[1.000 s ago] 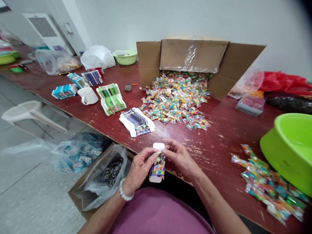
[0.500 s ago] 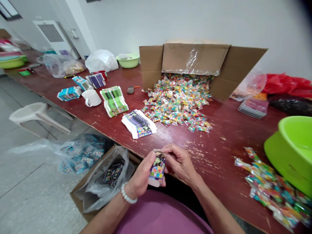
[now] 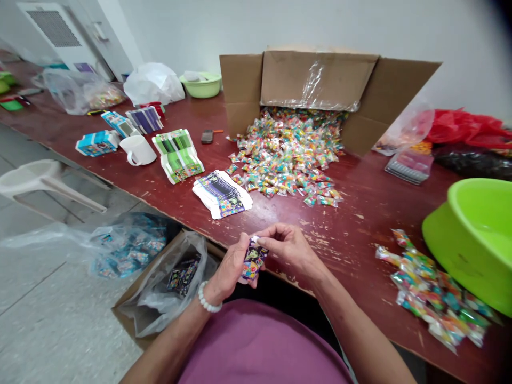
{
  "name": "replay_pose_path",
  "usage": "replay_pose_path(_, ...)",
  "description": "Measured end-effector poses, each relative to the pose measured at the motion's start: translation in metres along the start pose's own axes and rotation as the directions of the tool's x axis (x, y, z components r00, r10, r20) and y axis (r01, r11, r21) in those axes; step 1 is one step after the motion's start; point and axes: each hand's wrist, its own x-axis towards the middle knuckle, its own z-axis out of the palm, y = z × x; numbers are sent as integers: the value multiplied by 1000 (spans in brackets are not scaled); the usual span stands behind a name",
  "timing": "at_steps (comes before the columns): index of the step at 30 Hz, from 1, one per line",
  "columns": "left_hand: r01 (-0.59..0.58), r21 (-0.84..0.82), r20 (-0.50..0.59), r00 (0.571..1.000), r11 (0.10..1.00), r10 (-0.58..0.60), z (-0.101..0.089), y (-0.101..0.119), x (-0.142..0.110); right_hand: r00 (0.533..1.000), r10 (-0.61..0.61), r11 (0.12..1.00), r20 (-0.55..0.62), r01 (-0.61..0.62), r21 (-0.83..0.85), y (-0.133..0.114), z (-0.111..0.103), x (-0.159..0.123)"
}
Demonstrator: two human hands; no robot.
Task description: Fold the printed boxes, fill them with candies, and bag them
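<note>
Over the table's near edge, my left hand is closed around a small purple and black printed candy box. The thumb lies along its left side, and a pale flap shows at the bottom. My right hand pinches the box's top end, where a bit of white flap shows between thumb and fingers. Whether anything is inside cannot be seen. Just beyond my hands lies a stack of flat purple cartons, with green cartons behind it.
Wrapped candies spill from a cardboard box. More candies lie beside a green basin at right. A white mug stands at left. Below the edge, a plastic-lined carton holds small dark boxes. A white stool stands on the floor.
My hands and the box have shifted slightly upward. My right fingers have moved in over the box's top end, and its flap now looks bent; the bottom flap shows less. The whole view has shifted slightly.
</note>
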Motion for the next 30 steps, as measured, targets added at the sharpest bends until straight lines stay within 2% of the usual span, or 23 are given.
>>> replay_pose_path(3, -14, 26, 0, 1000, 1000, 14, 0, 0, 1, 999, 8, 1000, -53, -7, 27, 2, 3, 1)
replay_pose_path(6, -22, 44, -15, 1000, 999, 23, -2, 1, 1, 996, -49, 999, -75, 47, -20, 3, 3, 1)
replay_pose_path(10, -25, -20, -35, 999, 999, 24, -2, -1, -1, 970, -229, 967, 80, 236, -91, 6, 2, -4)
replay_pose_path(13, 7, -126, -48, 999, 992, -13, 3, -5, 1, 929, -358, 887, 90, 369, -278, 16, 5, -10)
replay_pose_path(16, 0, -210, -46, 999, 978, -9, 10, -7, 4, 898, -434, 779, 78, 418, -467, 27, 0, -7)
replay_pose_path(18, 35, -255, 8, 999, 966, -34, 13, -6, 5, 911, -400, 769, 97, 391, -506, 29, -21, 5)
replay_pose_path(19, 66, -274, 48, 997, 960, -55, 13, -5, 5, 929, -361, 772, 79, 345, -534, 28, -38, 13)
replay_pose_path(20, 99, -285, 89, 993, 954, -76, 12, -3, 4, 938, -346, 761, 13, 289, -580, 26, -58, 22)
replay_pose_path(21, 124, -288, 122, 988, 950, -92, 10, -1, 2, 918, -370, 712, -141, 183, -678, 23, -81, 30)
replay_pose_path(22, 140, -283, 145, 984, 949, -102, 8, 1, 0, 870, -397, 626, -291, 25, -779, 19, -105, 39)
replay_pose_path(24, 160, -254, 166, 979, 954, -120, 3, 0, -4, 804, -423, 576, -419, -119, -809, 14, -150, 52)
replay_pose_path(25, 170, -238, 165, 977, 956, -133, -1, -1, -6, 786, -423, 559, -451, -166, -812, 13, -168, 56)
replay_pose_path(27, 180, -208, 160, 976, 961, -148, -11, -7, -9, 776, -406, 536, -483, -227, -813, 15, -193, 60)
replay_pose_path(30, 185, -98, 213, 964, 978, -161, -33, -15, -12, 800, -356, 521, -482, -258, -813, 21, -204, 57)
